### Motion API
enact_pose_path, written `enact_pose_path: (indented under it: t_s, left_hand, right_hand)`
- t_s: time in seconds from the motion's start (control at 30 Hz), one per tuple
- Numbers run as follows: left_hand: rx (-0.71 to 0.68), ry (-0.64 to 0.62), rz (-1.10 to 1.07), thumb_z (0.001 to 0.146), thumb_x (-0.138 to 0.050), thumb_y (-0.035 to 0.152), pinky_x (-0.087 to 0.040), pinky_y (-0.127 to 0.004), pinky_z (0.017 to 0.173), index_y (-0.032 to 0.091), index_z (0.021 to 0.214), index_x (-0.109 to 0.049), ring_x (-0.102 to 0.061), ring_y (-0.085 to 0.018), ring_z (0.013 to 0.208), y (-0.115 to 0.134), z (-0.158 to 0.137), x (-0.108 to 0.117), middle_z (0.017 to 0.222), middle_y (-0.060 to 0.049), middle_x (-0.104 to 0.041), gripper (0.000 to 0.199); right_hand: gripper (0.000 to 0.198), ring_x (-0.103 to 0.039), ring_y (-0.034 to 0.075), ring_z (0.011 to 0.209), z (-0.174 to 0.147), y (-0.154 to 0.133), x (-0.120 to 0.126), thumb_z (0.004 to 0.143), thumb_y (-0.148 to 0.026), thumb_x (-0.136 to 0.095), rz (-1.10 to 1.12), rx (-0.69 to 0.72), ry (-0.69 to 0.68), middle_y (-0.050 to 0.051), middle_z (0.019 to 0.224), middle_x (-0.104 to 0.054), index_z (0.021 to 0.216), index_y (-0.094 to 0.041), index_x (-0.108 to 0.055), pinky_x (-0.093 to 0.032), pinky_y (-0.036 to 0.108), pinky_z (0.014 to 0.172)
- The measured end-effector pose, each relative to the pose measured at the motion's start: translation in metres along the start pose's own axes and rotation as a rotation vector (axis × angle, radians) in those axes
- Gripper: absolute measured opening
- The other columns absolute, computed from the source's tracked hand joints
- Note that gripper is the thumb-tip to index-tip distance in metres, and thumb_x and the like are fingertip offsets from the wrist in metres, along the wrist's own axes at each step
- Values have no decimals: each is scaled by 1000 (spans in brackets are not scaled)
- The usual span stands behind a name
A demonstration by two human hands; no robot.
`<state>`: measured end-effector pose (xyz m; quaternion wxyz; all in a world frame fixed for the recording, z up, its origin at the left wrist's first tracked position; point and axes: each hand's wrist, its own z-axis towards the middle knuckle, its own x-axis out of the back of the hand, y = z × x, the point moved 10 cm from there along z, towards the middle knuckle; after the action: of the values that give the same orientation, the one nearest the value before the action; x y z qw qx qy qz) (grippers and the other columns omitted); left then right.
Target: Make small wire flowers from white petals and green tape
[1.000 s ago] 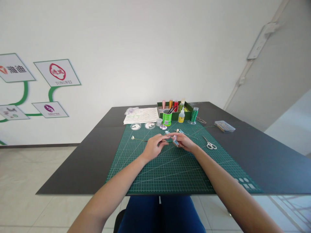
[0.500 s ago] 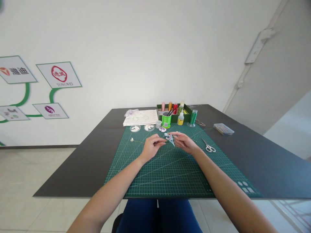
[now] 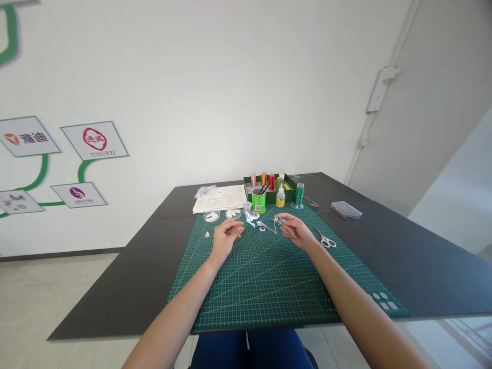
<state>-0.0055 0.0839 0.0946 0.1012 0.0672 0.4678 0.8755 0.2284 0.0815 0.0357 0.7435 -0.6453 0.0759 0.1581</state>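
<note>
My left hand (image 3: 226, 238) is closed in a pinch on the green stem of an artificial flower with shiny pale-blue petals (image 3: 251, 217). Facing it across a small gap, my right hand (image 3: 295, 230) pinches a small whitish bud (image 3: 275, 220) with a thin pale stem hanging down. Between the hands, small pinkish and bluish petal pieces (image 3: 263, 227) show over the green cutting mat (image 3: 265, 282); whether they hang or lie on the mat I cannot tell. A small white flower (image 3: 207, 234) lies left of my left hand.
White-handled scissors (image 3: 328, 242) lie right of my right hand. Behind stand a green can (image 3: 259, 202), a glue bottle (image 3: 280, 197), a green thread spool (image 3: 299, 195) and a box of spools (image 3: 246, 180). Shallow dishes (image 3: 211, 216), white sheets (image 3: 223, 200) and a clear case (image 3: 346, 210) are also there.
My hands have moved apart, the left one leftward with the blue-petalled flower. A whitish bud now shows at my right fingertips. The view has tilted slightly upward.
</note>
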Motion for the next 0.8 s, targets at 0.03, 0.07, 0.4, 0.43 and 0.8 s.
enact_pose_path:
  t_s: [0.03, 0.07, 0.4, 0.43, 0.8]
  left_hand:
    - [2, 10, 2, 74, -76, 33, -42, -21, 51, 16, 82, -75, -52, -8, 54, 2, -1, 3, 69, 1, -58, 20]
    - [5, 27, 3, 74, -76, 33, -42, -21, 50, 15, 82, -75, -51, -7, 53, 3, -2, 6, 68, 1, -57, 19]
    - [15, 81, 39, 73, -76, 31, -39, -19, 48, 16, 84, -75, -49, -7, 52, 47, -17, 19, 69, 1, -55, 18]
    - [10, 71, 50, 73, -76, 31, -38, -19, 47, 16, 83, -75, -49, -7, 52, 53, -18, 17, 69, 1, -55, 18]
    - [-81, -135, 171, 77, -73, 33, -43, -21, 50, 18, 81, -76, -52, -10, 54, 109, -32, -31, 69, -1, -55, 16]
  right_hand:
    - [32, -16, 6, 35, -3, 0, 1, 75, -34, -69, -23, -6, 2, -12, 36, -29, 99, -14, -63, -12, 24, 41]
    - [34, -18, 5, 35, -6, 0, 0, 75, -36, -70, -54, -14, -1, -12, 36, -30, 99, -13, -64, -13, 23, 41]
    - [44, -36, 8, 33, -65, 0, 2, 78, -46, -59, -456, -38, 118, -8, 41, -47, 103, -11, -65, -26, 20, 37]
    - [44, -38, 9, 32, -71, 0, 6, 78, -47, -57, -475, -27, 151, -7, 41, -48, 103, -11, -64, -27, 20, 37]
    - [58, -55, 9, 44, -160, -74, 8, 80, -34, -59, -594, 265, 574, 11, 122, -66, 136, -25, -48, -55, 32, 51]
